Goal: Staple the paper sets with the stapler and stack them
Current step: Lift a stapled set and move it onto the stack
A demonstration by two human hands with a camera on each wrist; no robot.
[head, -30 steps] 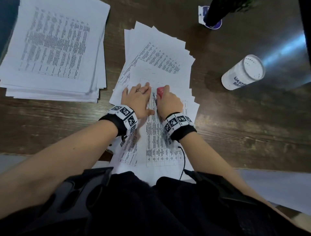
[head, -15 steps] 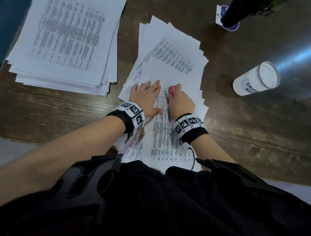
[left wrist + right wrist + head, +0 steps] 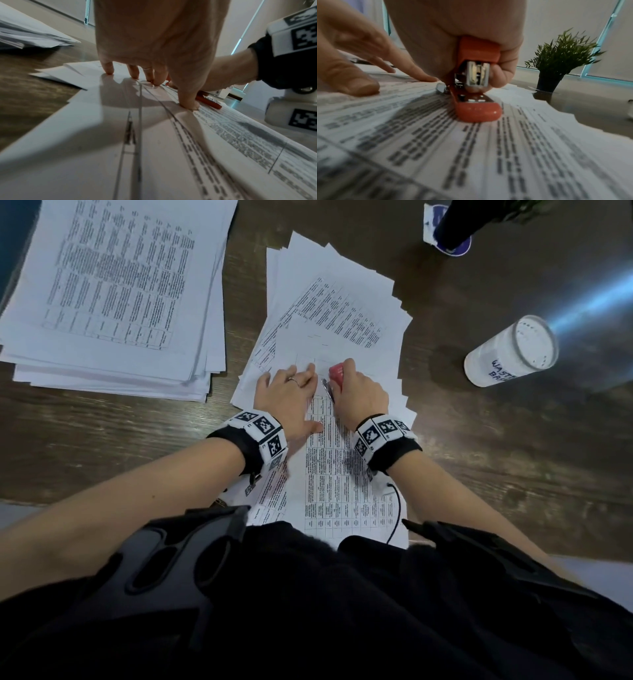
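The right hand [image 3: 363,398] grips the red stapler [image 3: 476,86] on the paper set [image 3: 342,474], while the left hand [image 3: 287,398] presses it flat with straight fingers.

Tabletop [image 3: 102,440]: dark wood grain seen, worn matt near the paper, a glossy glare streak at 2 o'clock. Paper sets [image 3: 342,474]: thin matt white paper, printed with grey tables. Stapler [image 3: 477,108]: glossy red-orange plastic shell, bright metal shown inside its mouth. Stack [image 3: 113,285] at 10 o'clock: same matt paper. Cup [image 3: 507,350] at 2 o'clock: smooth white, material not discernible. Wristbands [image 3: 260,440]: black cloth.
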